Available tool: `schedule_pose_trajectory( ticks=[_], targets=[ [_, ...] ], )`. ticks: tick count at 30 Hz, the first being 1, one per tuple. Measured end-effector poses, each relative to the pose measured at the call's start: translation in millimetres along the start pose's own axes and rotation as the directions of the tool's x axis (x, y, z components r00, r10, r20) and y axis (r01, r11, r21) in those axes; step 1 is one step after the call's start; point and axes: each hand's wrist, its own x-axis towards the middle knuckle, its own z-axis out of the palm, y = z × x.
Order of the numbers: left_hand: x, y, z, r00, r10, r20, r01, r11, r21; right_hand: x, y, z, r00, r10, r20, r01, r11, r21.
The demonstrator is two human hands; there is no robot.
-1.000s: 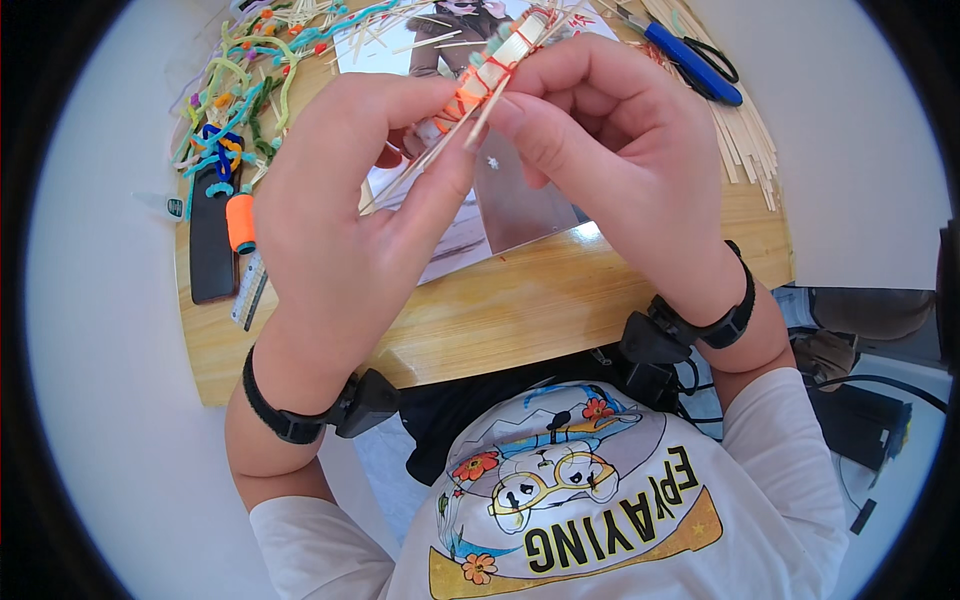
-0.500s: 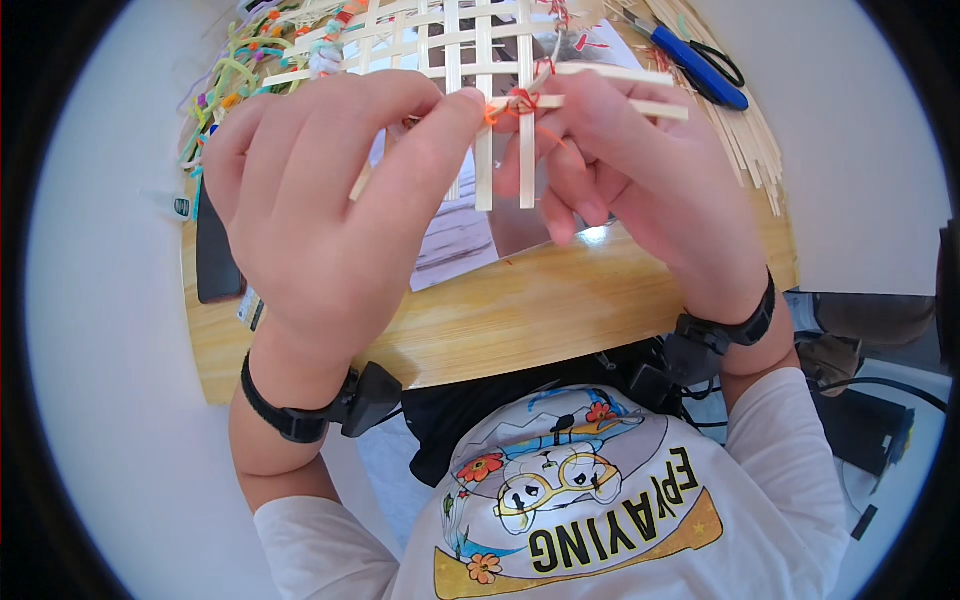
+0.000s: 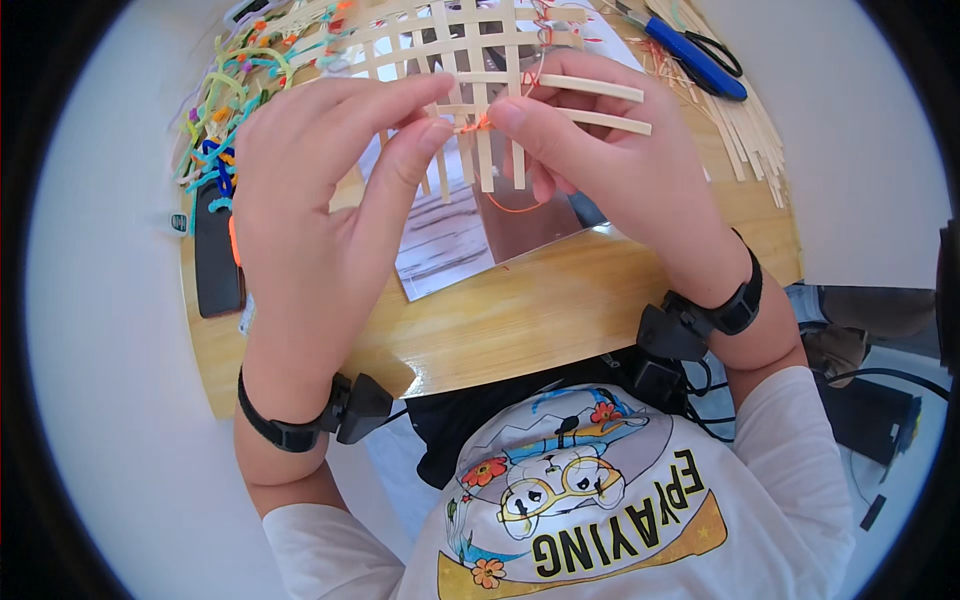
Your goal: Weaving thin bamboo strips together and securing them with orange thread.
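A woven lattice of pale flat strips (image 3: 465, 48) is held up above the table, with red and orange thread wound along its near right edge. My right hand (image 3: 630, 150) grips its near right corner, thumb on top beside an orange thread knot and fingers behind; two strip ends stick out over this hand. My left hand (image 3: 320, 190) is at the near edge, its index finger stretched over the strips. The orange thread (image 3: 472, 127) runs to the left thumb tip, where it appears pinched; the fingers behind are partly hidden. A loose loop of thread hangs below the lattice.
A glossy picture sheet (image 3: 450, 250) lies on the wooden table (image 3: 520, 310) under the lattice. Colourful fuzzy stems (image 3: 215, 150) pile up at the left, beside a dark phone-like slab (image 3: 215, 270). Blue-handled pliers (image 3: 700, 62) and a bundle of loose strips (image 3: 745, 140) lie at the right.
The left hand has shifted slightly left and its index finger has straightened away from the thumb. The right thumb has moved left onto the orange knot. The lattice has tilted and moved slightly left.
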Motion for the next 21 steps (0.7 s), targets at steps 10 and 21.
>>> schedule_pose_trajectory(
  ticks=[10,21],
  targets=[
    [2,-3,2,0.992,0.111,0.058,-0.114,0.993,0.045,0,13,1,0.993,-0.1,0.055,0.107,0.986,-0.131],
    [4,-7,4,0.996,0.029,0.089,-0.028,0.999,-0.017,-1,11,1,0.995,-0.08,0.067,0.088,0.988,-0.13]
  ],
)
